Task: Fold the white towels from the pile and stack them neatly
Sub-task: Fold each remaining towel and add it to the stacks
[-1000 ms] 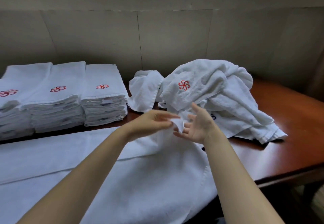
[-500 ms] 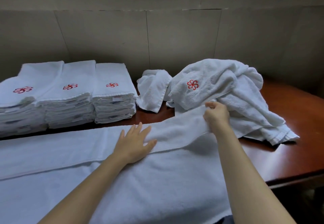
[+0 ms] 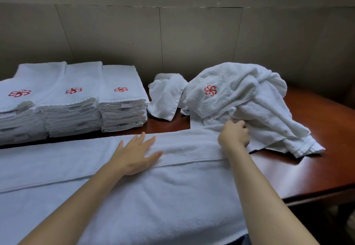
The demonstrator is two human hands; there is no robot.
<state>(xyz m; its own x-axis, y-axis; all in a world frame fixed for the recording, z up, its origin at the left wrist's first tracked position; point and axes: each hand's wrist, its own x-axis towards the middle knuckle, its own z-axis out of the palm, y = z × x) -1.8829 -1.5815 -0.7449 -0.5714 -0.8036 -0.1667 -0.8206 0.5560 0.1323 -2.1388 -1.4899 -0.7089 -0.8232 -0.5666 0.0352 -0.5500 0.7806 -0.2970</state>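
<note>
A large white towel (image 3: 153, 193) lies spread across the near part of the table, with its far edge folded over into a long band. My left hand (image 3: 137, 153) presses flat on that folded band, fingers straight. My right hand (image 3: 234, 135) grips the band's right end, fingers curled into the cloth, right beside the pile. The pile of unfolded white towels (image 3: 247, 98) with a red flower logo sits at the back right. Three stacks of folded towels (image 3: 76, 98) stand at the back left.
A small crumpled white towel (image 3: 166, 96) lies between the stacks and the pile. The brown wooden table (image 3: 311, 170) shows bare at the right, its edge running along the lower right. A grey panelled wall stands close behind everything.
Both hands came down from holding a towel corner in the air. My left hand now presses flat on the folded band, and my right hand has pulled the band's end rightward.
</note>
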